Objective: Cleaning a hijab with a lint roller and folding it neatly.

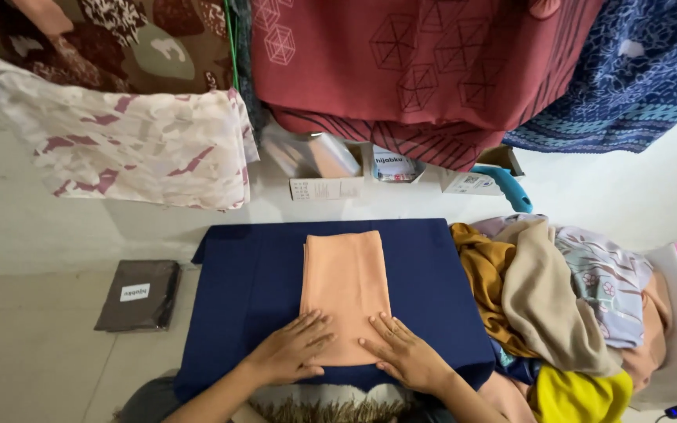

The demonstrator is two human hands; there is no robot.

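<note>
A folded peach cloth (345, 282) lies lengthwise on a dark blue cloth-covered surface (252, 274). My left hand (291, 348) rests flat, fingers spread, on the near left corner of the peach cloth. My right hand (401, 352) presses flat on its near right corner. Neither hand grips anything; both palms lie on the fabric.
A heap of loose cloths (558, 298) in mustard, beige, floral and yellow lies to the right. A flat dark packet (139, 294) sits on the floor at left. Patterned fabrics (425, 70) hang above, with small boxes (323, 168) against the white wall.
</note>
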